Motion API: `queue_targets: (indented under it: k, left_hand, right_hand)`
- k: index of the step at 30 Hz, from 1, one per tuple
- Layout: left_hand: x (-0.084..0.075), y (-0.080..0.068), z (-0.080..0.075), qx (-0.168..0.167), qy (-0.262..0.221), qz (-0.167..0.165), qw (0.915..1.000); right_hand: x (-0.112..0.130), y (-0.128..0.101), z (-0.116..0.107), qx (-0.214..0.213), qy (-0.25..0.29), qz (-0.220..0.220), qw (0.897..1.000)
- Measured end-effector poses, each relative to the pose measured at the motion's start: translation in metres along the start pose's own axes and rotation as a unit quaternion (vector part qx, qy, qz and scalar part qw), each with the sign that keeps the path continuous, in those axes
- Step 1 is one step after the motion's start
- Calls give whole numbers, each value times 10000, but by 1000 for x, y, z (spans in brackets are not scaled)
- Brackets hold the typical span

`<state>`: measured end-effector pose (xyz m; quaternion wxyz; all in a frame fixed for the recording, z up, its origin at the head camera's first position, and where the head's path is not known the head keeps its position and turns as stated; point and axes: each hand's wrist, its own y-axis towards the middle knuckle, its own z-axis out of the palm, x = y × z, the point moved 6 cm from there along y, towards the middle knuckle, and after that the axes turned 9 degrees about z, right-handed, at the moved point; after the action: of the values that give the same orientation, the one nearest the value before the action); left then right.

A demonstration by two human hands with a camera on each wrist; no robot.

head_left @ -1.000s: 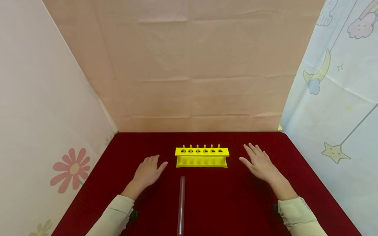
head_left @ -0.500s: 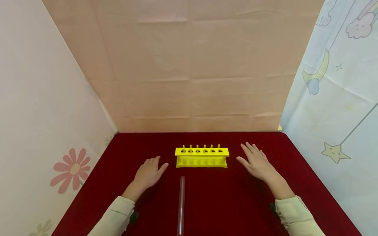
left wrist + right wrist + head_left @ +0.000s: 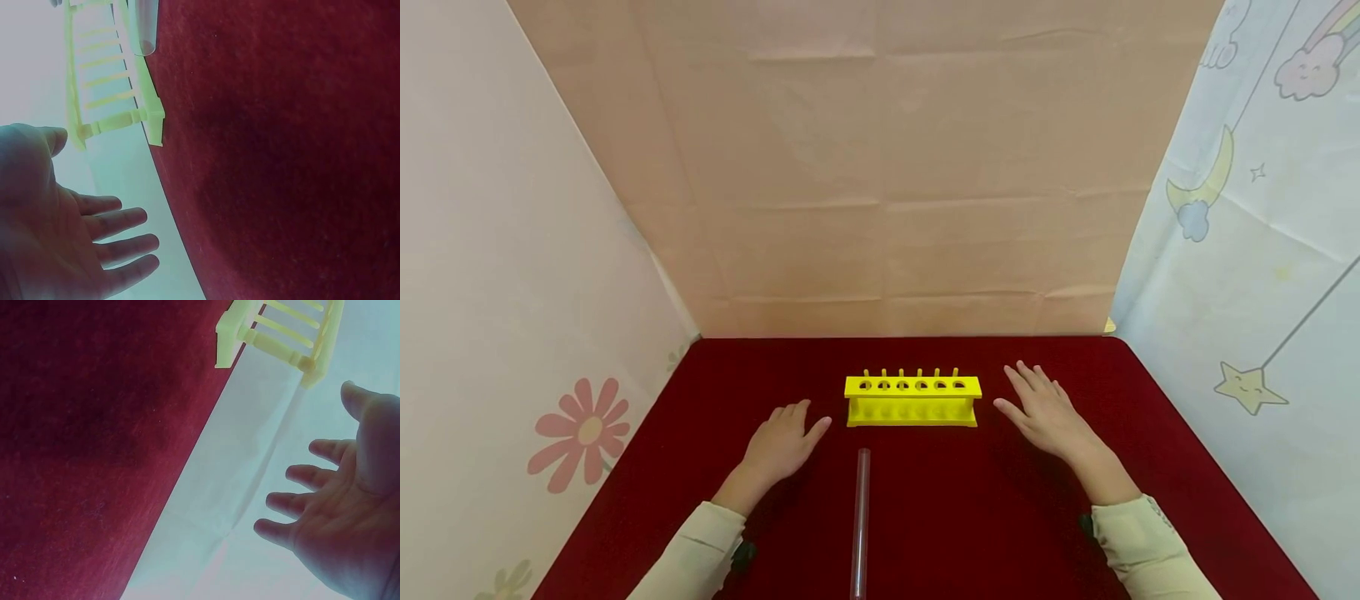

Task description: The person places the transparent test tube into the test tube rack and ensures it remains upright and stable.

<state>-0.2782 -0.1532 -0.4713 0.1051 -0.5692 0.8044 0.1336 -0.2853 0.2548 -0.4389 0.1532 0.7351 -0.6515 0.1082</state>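
A yellow test tube rack (image 3: 913,398) with a row of several empty holes stands on the dark red tabletop (image 3: 970,500). A clear glass test tube (image 3: 861,521) lies in front of it, pointing toward the rack. My left hand (image 3: 781,442) hovers palm down left of the rack, fingers spread, holding nothing. My right hand (image 3: 1043,410) hovers palm down right of the rack, fingers straight, empty. The left wrist view shows the left hand (image 3: 62,244) open near the rack (image 3: 106,81) and the tube's mouth (image 3: 145,28). The right wrist view shows the right hand (image 3: 337,525) open beside the rack (image 3: 281,334).
A beige paper backdrop (image 3: 880,167) closes the far side. A flowered sheet (image 3: 512,333) walls the left, and a sheet printed with moon and stars (image 3: 1255,250) walls the right. Bare red cloth lies around the rack and tube.
Both hands have drifted slightly inward toward the rack. The rack and the tube have not moved.
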Motion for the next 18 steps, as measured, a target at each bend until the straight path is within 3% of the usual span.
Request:
queue_targets:
  k: [18]
  left_hand:
    - [-15, -4, 2, 113, -102, -12, 9999]
  right_hand:
    - [14, 6, 8, 58, -140, -97, 9998]
